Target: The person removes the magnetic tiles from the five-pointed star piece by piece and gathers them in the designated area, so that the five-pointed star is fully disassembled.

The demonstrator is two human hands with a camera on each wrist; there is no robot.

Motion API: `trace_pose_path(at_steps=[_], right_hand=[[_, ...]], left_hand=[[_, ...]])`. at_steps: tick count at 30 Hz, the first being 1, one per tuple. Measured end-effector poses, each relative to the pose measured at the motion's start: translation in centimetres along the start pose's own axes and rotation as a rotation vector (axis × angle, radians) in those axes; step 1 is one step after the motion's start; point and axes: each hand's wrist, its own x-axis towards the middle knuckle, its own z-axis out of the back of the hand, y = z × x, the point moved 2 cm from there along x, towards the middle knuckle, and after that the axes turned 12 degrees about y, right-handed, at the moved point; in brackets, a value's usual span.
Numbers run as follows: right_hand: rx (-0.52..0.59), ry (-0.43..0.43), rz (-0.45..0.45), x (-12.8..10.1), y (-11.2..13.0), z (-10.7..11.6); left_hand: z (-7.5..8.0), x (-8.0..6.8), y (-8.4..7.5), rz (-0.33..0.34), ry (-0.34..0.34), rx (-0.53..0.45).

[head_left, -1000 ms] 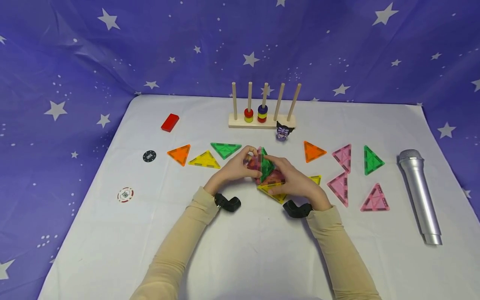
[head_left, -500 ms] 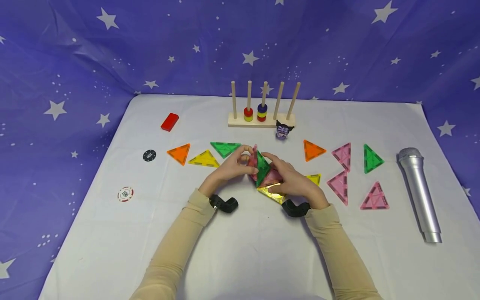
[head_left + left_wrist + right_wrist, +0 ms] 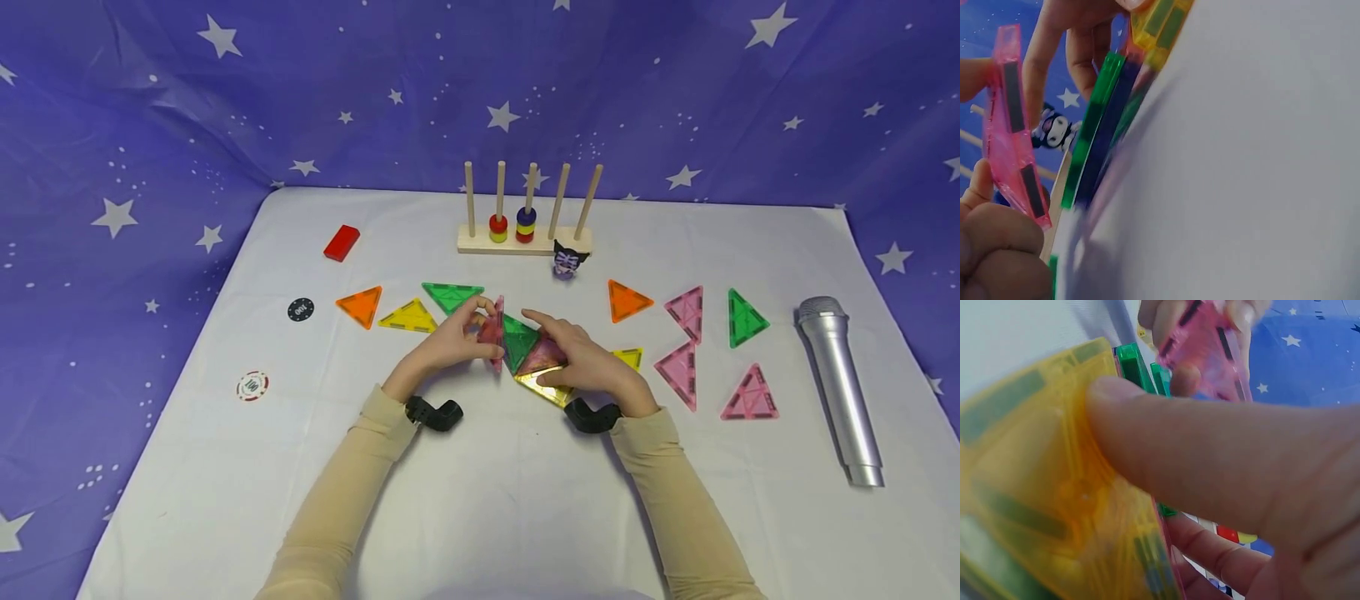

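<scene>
At centre, the left hand [image 3: 452, 340] pinches a pink tile [image 3: 492, 334] upright; the right hand [image 3: 583, 353] curves loosely round a yellow tile [image 3: 551, 393].

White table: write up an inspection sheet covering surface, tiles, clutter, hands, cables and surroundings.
Surface: white table, loose triangular tiles on both sides.
Job's things: pink triangular tile, held apart from green triangular tile; yellow triangular tile.
Clutter: silver microphone, wooden peg stand, figurine, red block, black poker chip, white poker chip.
Hands: left hand pinches pink triangular tile; right hand holds yellow triangular tile, thumb against it.
Cables: nothing seen.
Surroundings: purple star-print backdrop.
</scene>
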Motion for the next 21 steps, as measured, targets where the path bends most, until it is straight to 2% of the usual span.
trace_pose_path(at_steps=[3,9,12,16,21], right_hand=[[-0.002,0.001,-0.013,-0.1,0.0,0.0],[0.006,0.0,-0.036,-0.5,0.1,0.1],[0.006,0.001,-0.04,-0.5,0.0,0.1],[0.017,0.003,-0.029,-0.3,-0.1,0.1],[0.021,0.005,-0.032,-0.1,-0.2,0.1]], left_hand=[[0.4,-1.6,-0.3,0.069,-0.029,0.137],[0.7,-4.3,-0.5,0.256,-0.07,0.515],[0.3,-5.0,-0.7,0.304,-0.082,0.627],[-0.1,-5.6,-0.8,0.328,-0.127,0.689],[-0.2,-6.4,-0.7,0.291,-0.151,0.651]])
